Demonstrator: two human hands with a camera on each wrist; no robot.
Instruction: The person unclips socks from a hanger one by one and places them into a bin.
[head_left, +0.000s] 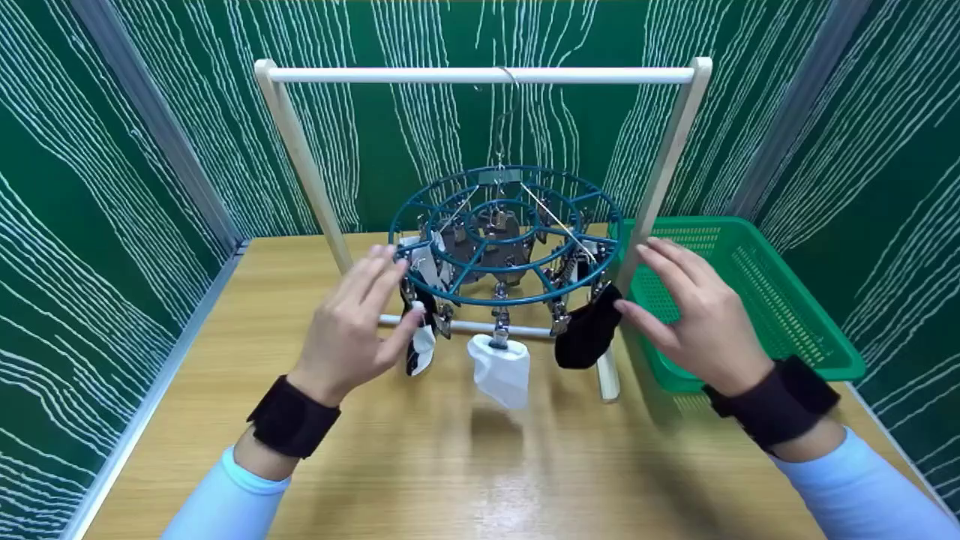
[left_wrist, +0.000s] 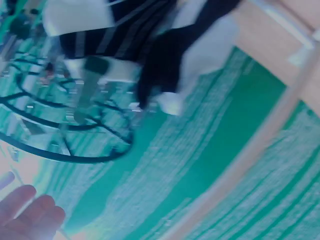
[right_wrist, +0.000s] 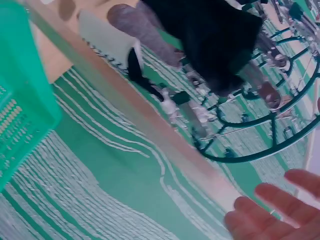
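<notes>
A round dark-teal clip hanger point(head_left: 501, 301) hangs by a metal hook from a white bar, with socks clipped around it. At its front is a white sock point(head_left: 501, 371); on the right hangs a black sock point(head_left: 589, 330), and on the left a black-and-white sock point(head_left: 422, 349). My left hand point(head_left: 352, 322) is raised at the left rim, fingers extended, holding nothing. At the opposite side my right hand point(head_left: 694, 322) has its fingers extended too, its thumb tip right at the black sock's edge. Grey socks point(head_left: 491, 232) hang farther in, partly hidden by the rings.
A wooden stand point(head_left: 296, 150) with a white top bar point(head_left: 450, 75) carries the hanger on a wooden table point(head_left: 247, 330). Behind the right hand lies a green plastic basket point(head_left: 817, 330). Green walls with white lines point(head_left: 67, 187) close in the table at the back and sides.
</notes>
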